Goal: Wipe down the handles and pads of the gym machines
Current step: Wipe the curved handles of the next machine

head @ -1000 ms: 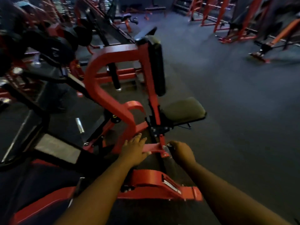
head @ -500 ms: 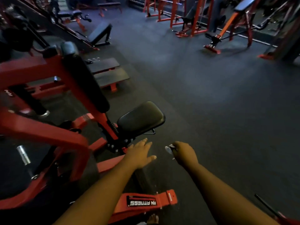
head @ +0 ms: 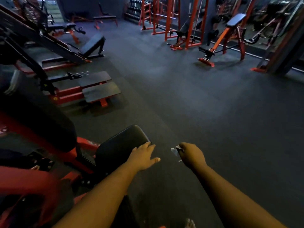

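Panned right and closer since half a second ago: seat pad (head: 121,145) now nearer centre frame, red frame (head: 41,140) pushed toward the left edge, more open floor (head: 213,120) visible. Left hand (head: 143,157) moved onto the pad's near right corner, fingers spread and loose, gripping nothing; likely steadying or feeling for the edge before the wipe. Right hand (head: 192,155) clenched around a small pale wipe (head: 175,151), a bit of it poking out on the thumb side; bunched tight, probably to keep a firm wiping face. Wipe hanging over bare floor, just right of the pad, not touching it; gap between the two hands. Pad tilted, dark, mounted on the red frame with the larger back pad (head: 37,122) up-left of it. Judgement: pad wipe not yet started, next move a short leftward sweep of the right hand onto the pad top. Handles of this machine not identifiable, too dark and blurred.
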A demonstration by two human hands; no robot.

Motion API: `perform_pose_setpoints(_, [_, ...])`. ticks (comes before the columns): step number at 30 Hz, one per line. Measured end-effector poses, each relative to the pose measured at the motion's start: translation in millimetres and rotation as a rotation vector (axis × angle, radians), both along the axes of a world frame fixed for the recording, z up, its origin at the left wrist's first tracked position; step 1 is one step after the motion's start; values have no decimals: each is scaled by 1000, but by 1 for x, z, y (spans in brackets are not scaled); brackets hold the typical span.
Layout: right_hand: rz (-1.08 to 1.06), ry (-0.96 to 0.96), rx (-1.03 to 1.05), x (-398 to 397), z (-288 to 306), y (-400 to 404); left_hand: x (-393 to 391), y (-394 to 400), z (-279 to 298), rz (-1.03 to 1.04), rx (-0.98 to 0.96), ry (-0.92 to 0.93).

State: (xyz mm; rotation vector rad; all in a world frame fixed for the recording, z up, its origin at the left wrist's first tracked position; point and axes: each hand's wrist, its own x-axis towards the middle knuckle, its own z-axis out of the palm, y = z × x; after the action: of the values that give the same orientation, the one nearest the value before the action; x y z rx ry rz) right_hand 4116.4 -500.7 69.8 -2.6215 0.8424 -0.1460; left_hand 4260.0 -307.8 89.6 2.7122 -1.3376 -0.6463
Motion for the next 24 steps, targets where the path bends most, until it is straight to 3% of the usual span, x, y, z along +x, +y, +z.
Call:
perform_pose_setpoints(11, [289,-60,-102,130,65,-208,65,-178,69,282,-66,-72])
perform_pose_setpoints(16, [376,-106,-56,176,103,-249,92,-218,96,357,-106,-141])
perform_pose_setpoints(24, [483,-115,-81,247,117,-271,145,-248,102,471,-106,-177])
